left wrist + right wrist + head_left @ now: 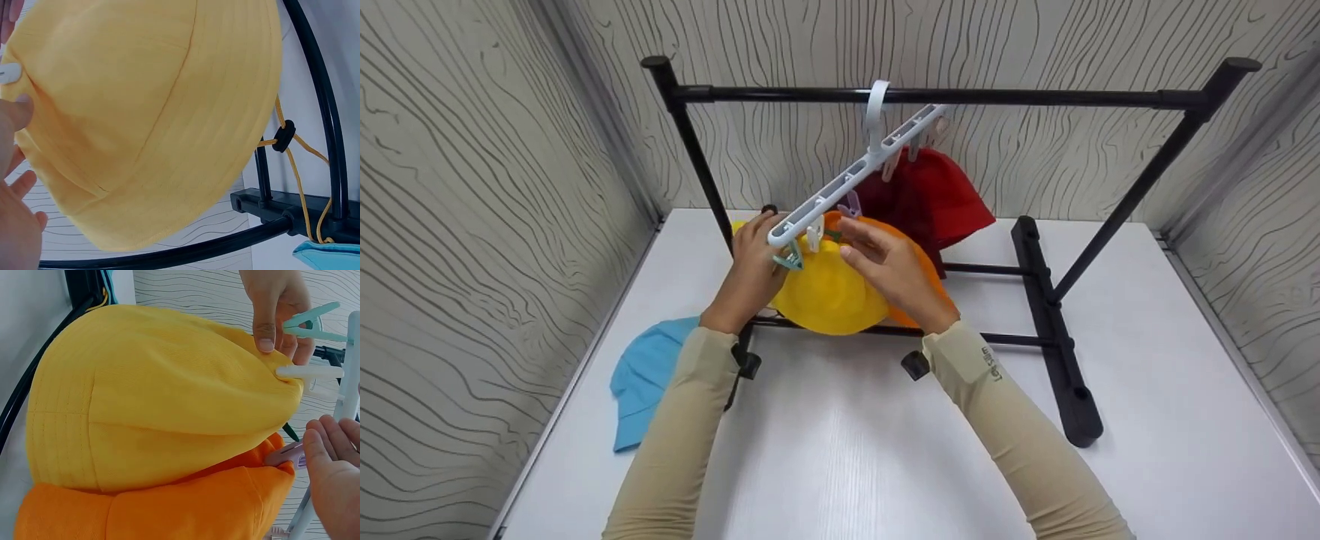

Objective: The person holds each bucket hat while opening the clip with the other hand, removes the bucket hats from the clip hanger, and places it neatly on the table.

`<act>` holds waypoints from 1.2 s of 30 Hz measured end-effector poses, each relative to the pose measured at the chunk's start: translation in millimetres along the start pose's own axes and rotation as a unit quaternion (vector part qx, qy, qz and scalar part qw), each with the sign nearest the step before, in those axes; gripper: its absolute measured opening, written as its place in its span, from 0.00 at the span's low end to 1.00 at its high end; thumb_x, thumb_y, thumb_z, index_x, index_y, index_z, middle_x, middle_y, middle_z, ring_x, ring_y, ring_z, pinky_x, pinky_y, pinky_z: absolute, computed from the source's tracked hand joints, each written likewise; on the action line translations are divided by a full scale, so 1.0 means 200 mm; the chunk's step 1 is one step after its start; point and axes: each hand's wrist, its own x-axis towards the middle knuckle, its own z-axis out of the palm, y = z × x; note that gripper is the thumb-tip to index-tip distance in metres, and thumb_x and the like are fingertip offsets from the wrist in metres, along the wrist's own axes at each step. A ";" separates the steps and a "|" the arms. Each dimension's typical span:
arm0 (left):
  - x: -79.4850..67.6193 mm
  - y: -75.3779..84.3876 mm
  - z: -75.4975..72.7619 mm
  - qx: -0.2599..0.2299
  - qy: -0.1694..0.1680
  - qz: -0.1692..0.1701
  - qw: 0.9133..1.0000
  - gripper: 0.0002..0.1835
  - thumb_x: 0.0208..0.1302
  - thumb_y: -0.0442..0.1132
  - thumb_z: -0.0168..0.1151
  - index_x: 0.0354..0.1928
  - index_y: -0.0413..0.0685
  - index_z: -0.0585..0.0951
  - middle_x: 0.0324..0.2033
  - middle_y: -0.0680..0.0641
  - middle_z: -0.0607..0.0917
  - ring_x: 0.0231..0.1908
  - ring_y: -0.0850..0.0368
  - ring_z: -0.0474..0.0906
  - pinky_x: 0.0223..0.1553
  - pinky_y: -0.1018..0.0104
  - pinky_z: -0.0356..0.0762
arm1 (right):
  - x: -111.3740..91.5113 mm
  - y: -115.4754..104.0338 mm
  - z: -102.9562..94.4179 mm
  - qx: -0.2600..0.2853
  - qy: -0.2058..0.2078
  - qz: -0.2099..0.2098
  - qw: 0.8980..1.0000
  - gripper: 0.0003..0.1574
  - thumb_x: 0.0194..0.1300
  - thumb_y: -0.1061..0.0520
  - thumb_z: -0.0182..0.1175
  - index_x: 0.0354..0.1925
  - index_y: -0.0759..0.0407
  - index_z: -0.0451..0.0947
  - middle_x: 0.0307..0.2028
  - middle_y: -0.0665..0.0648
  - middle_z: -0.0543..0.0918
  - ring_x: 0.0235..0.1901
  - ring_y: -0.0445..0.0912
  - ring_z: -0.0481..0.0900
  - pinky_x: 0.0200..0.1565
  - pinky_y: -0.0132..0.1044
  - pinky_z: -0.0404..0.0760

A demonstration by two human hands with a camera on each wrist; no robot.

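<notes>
left hand (754, 270), head view: at the near-left end of a white hanger (825, 191), beside the yellow hat (829, 296). right hand (896, 274) on the right side of that hat, fingers extended, nothing in its grasp. the hanger hooks over the top bar of a black rack (960, 96) and slants from near left to far right. yellow hat hangs toward its near end; orange hat (900, 315) just behind; red hat (956, 199) and a maroon one (896, 202) farther back, right. light blue hat (649, 371) lies on the white table (825, 450), left of the rack.

left wrist view: yellow hat fills most of it, white clip (10, 73) at its top edge. left thumb on the fabric close to the clip. yellow cord (298, 180) with black toggle (284, 136) hangs by the rack.

right wrist view: left hand pinches the yellow hat's top, thumb in front, fingers behind, beside the white clip. teal clip (315, 323) near those fingers, without a hat. lilac clip (286, 454) holds the orange hat. right palm shows, fingers apart from the yellow fabric.
</notes>
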 end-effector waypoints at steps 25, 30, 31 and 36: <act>-0.01 0.13 0.07 0.015 0.001 0.079 0.997 0.19 0.62 0.43 0.56 0.56 0.52 0.74 0.46 0.50 0.74 0.52 0.54 0.65 0.61 0.56 0.53 | 0.00 0.01 -0.04 -0.001 0.017 0.016 1.000 0.33 0.60 0.55 0.58 0.62 0.61 0.63 0.59 0.57 0.69 0.59 0.51 0.67 0.59 0.39 0.66; -0.01 0.16 0.09 0.014 0.001 0.083 0.996 0.20 0.62 0.44 0.55 0.57 0.56 0.72 0.44 0.51 0.74 0.50 0.56 0.66 0.60 0.57 0.56 | 0.00 0.01 -0.05 -0.021 0.017 -0.001 1.000 0.31 0.60 0.55 0.58 0.61 0.62 0.65 0.58 0.58 0.70 0.57 0.50 0.68 0.60 0.40 0.65; -0.01 0.16 0.09 0.013 0.001 0.083 0.996 0.20 0.62 0.45 0.54 0.57 0.57 0.71 0.44 0.52 0.74 0.49 0.56 0.66 0.59 0.58 0.56 | 0.00 0.01 -0.05 -0.025 0.018 -0.004 1.000 0.31 0.60 0.55 0.58 0.60 0.62 0.66 0.58 0.58 0.70 0.57 0.49 0.69 0.60 0.40 0.65; -0.01 0.18 0.10 0.017 0.003 0.083 0.996 0.21 0.62 0.45 0.55 0.58 0.57 0.71 0.44 0.52 0.74 0.46 0.58 0.67 0.55 0.60 0.61 | -0.01 0.01 -0.05 -0.037 0.024 -0.013 0.999 0.28 0.60 0.58 0.57 0.58 0.64 0.68 0.54 0.60 0.73 0.55 0.50 0.71 0.59 0.40 0.66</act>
